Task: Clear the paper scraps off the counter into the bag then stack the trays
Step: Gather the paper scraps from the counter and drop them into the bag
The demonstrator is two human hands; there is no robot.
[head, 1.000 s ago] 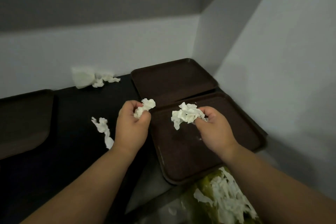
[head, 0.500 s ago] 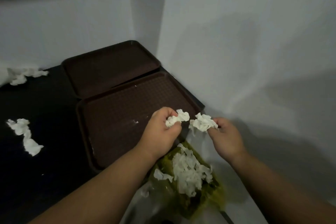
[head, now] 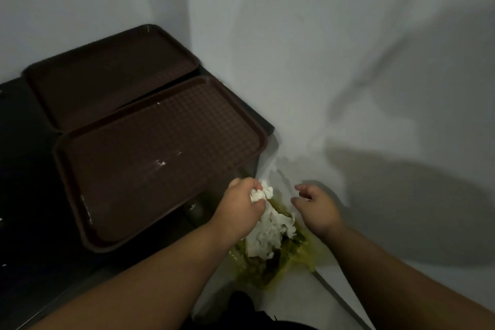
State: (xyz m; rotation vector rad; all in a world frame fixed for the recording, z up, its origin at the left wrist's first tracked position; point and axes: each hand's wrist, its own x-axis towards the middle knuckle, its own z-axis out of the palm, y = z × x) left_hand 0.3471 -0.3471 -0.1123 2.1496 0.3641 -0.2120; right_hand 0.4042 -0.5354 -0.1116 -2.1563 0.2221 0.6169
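Black desk (head: 24,169) at far left; two dark brown trays on it, side by side, not stacked; far tray (head: 107,80) back against the wall corner; near tray (head: 150,163) just in front, its far rim meeting the far tray's near rim, overlap or only touching cannot tell; tiny white fleck (head: 160,163) on the near tray's floor; left hand (head: 238,209) past the near tray's right corner, fingers clenched round a crumpled white paper scrap (head: 261,193), held above the bag's mouth; yellow-green bag (head: 292,262) low beside the desk's right end, open, a heap of white paper scraps (head: 267,233) inside; right hand (head: 316,206) just right of the bag's mouth, fingers released and spread, holding nothing; pale wall (head: 348,61) behind, shadows of the arms on it.
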